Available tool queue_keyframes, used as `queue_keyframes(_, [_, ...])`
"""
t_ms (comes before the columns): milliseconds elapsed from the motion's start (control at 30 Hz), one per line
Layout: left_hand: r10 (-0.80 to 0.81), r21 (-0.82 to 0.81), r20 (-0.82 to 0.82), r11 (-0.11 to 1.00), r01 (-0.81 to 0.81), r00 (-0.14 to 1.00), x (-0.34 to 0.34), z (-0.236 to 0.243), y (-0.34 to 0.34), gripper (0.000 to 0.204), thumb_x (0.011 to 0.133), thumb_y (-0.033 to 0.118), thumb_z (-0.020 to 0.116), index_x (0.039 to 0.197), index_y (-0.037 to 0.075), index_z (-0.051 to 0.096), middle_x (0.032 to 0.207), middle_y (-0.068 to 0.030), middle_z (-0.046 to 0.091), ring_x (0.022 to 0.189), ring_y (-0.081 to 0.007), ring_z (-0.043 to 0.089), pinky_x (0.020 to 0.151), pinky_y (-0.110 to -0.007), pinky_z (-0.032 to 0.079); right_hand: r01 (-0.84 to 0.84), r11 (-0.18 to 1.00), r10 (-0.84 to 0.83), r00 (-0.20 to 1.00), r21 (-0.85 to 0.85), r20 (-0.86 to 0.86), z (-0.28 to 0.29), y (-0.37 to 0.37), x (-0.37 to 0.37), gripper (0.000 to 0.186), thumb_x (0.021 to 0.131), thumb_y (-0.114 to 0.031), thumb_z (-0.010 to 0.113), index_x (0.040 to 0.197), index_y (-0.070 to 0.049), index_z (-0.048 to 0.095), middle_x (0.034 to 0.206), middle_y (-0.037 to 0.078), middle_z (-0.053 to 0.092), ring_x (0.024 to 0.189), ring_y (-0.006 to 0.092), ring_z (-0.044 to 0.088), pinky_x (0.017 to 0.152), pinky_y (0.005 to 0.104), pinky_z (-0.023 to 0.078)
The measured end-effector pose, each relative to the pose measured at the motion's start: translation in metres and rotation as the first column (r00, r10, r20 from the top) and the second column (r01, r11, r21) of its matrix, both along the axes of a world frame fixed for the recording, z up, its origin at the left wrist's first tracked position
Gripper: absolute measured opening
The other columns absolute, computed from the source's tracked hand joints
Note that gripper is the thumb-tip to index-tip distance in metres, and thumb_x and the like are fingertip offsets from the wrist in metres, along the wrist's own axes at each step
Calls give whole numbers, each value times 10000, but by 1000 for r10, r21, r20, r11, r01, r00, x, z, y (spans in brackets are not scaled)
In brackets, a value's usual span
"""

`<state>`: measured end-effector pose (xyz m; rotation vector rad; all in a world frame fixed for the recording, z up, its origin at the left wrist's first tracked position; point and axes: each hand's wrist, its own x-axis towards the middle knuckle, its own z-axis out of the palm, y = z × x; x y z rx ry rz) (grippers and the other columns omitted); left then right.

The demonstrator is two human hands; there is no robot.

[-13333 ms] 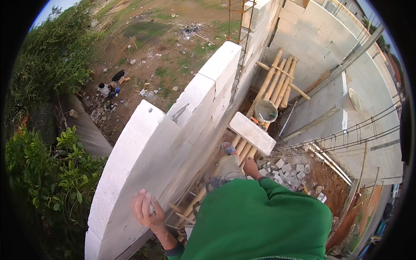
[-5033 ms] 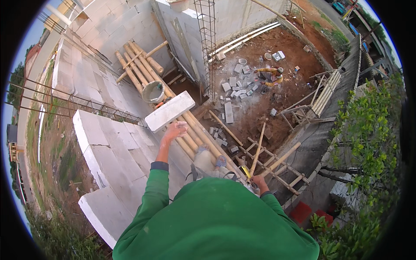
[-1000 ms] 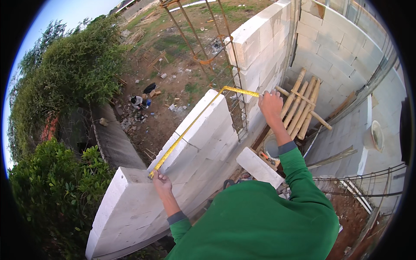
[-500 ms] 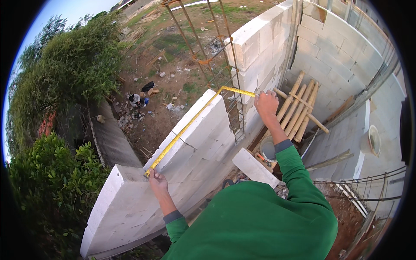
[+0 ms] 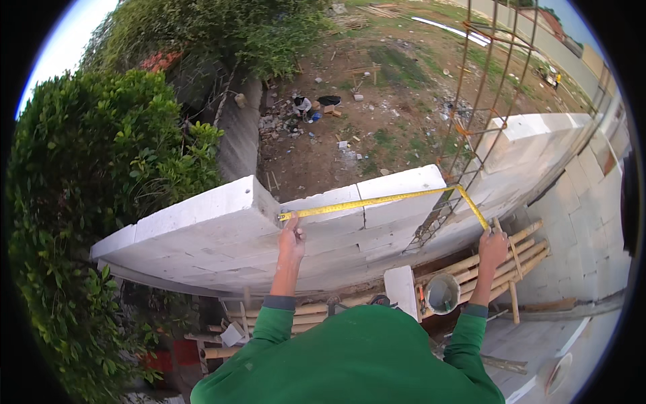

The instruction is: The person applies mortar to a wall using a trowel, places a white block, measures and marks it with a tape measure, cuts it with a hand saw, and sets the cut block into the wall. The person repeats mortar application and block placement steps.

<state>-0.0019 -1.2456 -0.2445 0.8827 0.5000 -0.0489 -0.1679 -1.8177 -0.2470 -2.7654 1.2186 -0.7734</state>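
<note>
The tape measure (image 5: 377,200) is a thin yellow metal-looking strip with a slight sheen, pinched at its ends by the left hand (image 5: 291,237) and the right hand (image 5: 492,248). It lies along a wall of white blocks (image 5: 229,229) that look matt, chalky and a little rough. The rebar cage (image 5: 471,128) is rusty brown metal, the poles (image 5: 518,252) are bare pale wood, and the sleeves (image 5: 269,326) are soft matt green cloth.

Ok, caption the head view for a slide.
Left hand and right hand stretch a yellow tape measure along the top of a white block wall beside a rebar cage.
</note>
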Motion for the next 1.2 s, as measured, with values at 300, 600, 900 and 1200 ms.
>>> queue_keyframes(300, [-232,415,-75,877,242,970,-63,29,-24,295,944,298,841,1031,17,812,693,43,613,554,-54,520,521,-242,382,-225,325,631,775,919,-33,-96,21,-120,276,838,-188,746,675,23,675,533,42,572,497,127,536,482,353,405])
queue_keyframes(600, [-583,416,-418,559,718,696,-104,-49,-118,293,937,282,842,959,-7,804,635,6,633,537,-66,536,536,-247,402,-259,97,632,762,961,142,-141,151,-133,398,952,-352,743,879,40,739,623,48,575,623,122,527,602,349,456])
queue_keyframes(900, [-944,525,-319,-106,844,79,-147,-134,-117,675,1011,349,738,1458,-121,550,1159,-154,741,966,-179,737,856,-330,584,-159,-167,-205,971,973,124,-140,308,-128,308,986,-290,694,842,-17,695,702,5,623,596,139,580,568,348,460])
queue_keyframes(1200, [-761,591,-546,-647,482,-351,-176,-110,-89,785,1111,517,485,1522,-150,436,1404,-357,621,1354,-462,596,1145,-478,443,-497,-439,-899,241,749,-366,-157,431,-116,166,1007,-192,619,982,-40,684,893,82,693,772,239,687,714,430,584])
